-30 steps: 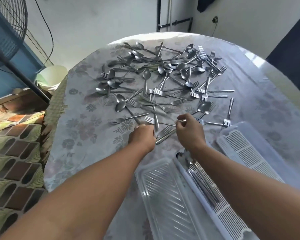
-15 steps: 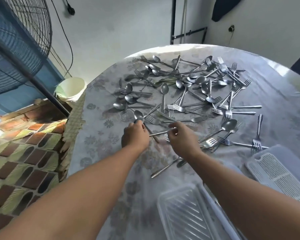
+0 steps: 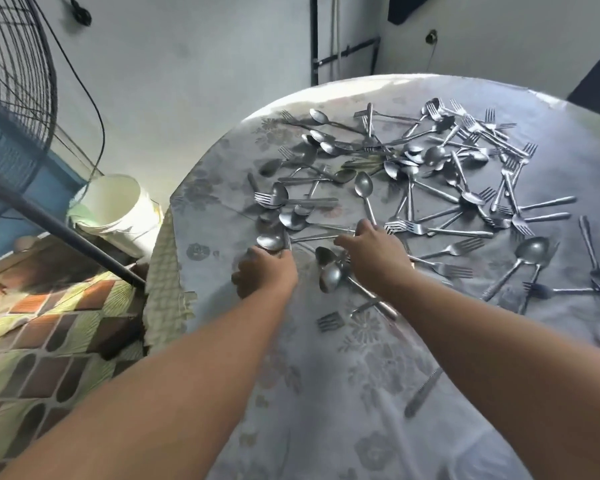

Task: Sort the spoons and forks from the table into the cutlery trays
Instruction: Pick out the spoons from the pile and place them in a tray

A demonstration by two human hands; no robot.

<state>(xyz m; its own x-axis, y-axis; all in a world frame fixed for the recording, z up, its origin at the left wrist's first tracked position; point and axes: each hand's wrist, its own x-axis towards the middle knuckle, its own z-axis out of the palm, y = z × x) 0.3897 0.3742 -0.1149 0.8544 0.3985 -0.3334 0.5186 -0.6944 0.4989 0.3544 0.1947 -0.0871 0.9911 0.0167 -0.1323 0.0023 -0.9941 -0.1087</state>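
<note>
Round table (image 3: 378, 375): trays have left view. Left hand (image 3: 265, 271) now grips a spoon (image 3: 271, 241); right hand (image 3: 374, 252), fingers spread, reaches for cutlery.

A fan (image 3: 11, 81) with a dark wire guard stands at the far left, its pole (image 3: 66, 230) slanting down beside a white bucket (image 3: 118, 206) on the floor. A patterned mat (image 3: 42, 327) lies left of the table. Pipes (image 3: 314, 39) run down the white wall (image 3: 187, 64).

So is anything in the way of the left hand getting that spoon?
No. The left hand already reaches the spoon at the pile's near edge, fingers at its bowl; nothing lies between them. No tray is clearly in view.
</note>
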